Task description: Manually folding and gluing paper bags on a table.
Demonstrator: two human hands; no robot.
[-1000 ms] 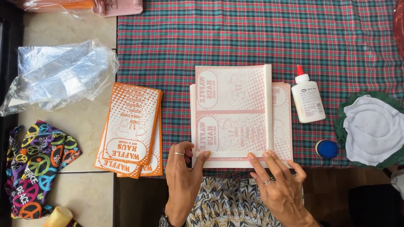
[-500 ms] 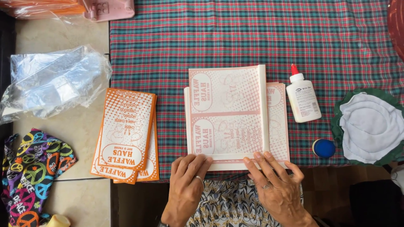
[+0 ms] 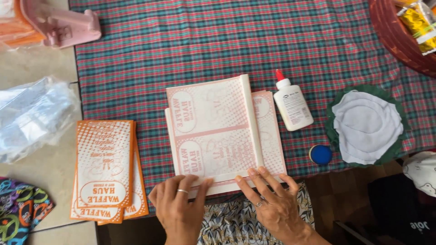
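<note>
Both-handed now: my left hand (image 3: 179,208) and right hand (image 3: 272,204) lie flat, fingers spread, gripping nothing, pressing the near edge of the pale printed paper sheets (image 3: 218,131) on the plaid cloth (image 3: 181,45). Glue bottle (image 3: 293,103) stands just right, orange bags (image 3: 106,168) lie left.

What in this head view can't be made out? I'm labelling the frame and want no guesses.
- Near edge of the folded paper sheet: covered by the left hand and right hand.
- Brown basket: cut off by the top right corner.
- Pink device: cut off at the top edge.
- Clear plastic bag: contents too crumpled to tell.
</note>
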